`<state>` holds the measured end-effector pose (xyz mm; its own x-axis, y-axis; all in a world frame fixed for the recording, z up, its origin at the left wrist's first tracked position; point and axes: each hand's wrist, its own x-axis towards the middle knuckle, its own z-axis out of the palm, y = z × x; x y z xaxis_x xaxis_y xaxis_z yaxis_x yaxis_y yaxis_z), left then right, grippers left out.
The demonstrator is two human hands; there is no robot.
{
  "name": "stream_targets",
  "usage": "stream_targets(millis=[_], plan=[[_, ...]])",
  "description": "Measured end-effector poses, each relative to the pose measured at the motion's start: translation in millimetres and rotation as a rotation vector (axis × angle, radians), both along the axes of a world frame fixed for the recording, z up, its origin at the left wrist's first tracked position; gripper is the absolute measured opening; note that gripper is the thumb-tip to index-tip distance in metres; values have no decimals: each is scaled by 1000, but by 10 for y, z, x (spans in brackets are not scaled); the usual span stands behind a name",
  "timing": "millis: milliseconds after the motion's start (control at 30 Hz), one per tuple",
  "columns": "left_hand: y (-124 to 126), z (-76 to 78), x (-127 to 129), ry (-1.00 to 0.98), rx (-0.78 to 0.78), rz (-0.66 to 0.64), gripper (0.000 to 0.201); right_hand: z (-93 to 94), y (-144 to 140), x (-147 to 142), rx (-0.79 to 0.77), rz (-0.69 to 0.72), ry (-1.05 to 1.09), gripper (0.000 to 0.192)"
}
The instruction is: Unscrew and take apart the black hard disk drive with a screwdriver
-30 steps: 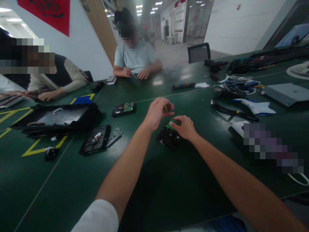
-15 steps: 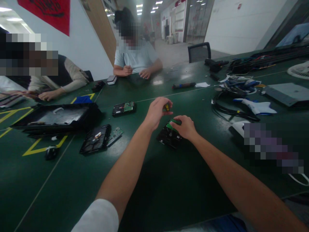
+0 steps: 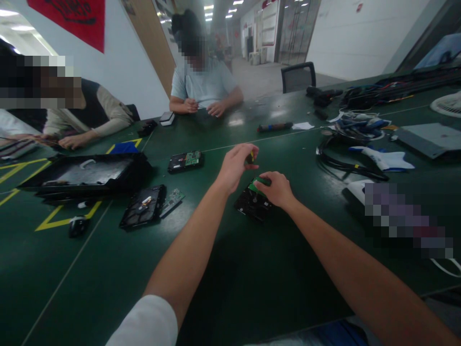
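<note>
Black metal hard drive with green circuit board [image 3: 253, 204] flat on dark green bench [image 3: 230, 269], centre; likely dense, rigid, board fragile, best held by case edges; right hand [image 3: 275, 189] at drive's 1 o'clock corner, fingers [image 3: 262, 182] pinched on board edge; left hand [image 3: 234, 166] above at 11 o'clock, fingers clamped on small yellow-handled screwdriver [image 3: 250, 157].

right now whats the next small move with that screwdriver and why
Probably lower the left hand so the screwdriver tip meets the hard drive. The tool is pinched above the drive, apart from it, while the right hand already rests on the drive's green board, steadying it on the table.
</note>
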<state>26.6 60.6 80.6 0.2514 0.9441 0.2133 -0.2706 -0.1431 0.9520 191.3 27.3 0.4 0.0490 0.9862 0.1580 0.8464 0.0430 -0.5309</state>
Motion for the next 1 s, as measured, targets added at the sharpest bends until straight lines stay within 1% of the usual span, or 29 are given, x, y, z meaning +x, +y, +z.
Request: stream_targets(millis=[100,167,333,433,633,800,900,1000], plan=[[-24,28,-8,56,11,19,21,4,-8,2,1,3,3,35],[-40,48,-12,62,-10,18,21,9,-12,4,1,9,3,33],[-49,42,0,-24,-95,2,19,12,-11,6,2,4,-11,35],[-43,33,4,-31,-78,7,17,-6,0,9,2,4,-6,36],[-37,53,-22,76,-1,35,21,-33,10,12,11,3,11,37],[-27,28,-27,-6,-65,-25,21,-12,-1,10,11,8,-2,36],[-19,13,-23,-40,-86,-11,19,-8,-1,10,12,11,-5,37],[-18,18,-21,-32,-76,4,19,-15,3,13,8,12,-2,37]])
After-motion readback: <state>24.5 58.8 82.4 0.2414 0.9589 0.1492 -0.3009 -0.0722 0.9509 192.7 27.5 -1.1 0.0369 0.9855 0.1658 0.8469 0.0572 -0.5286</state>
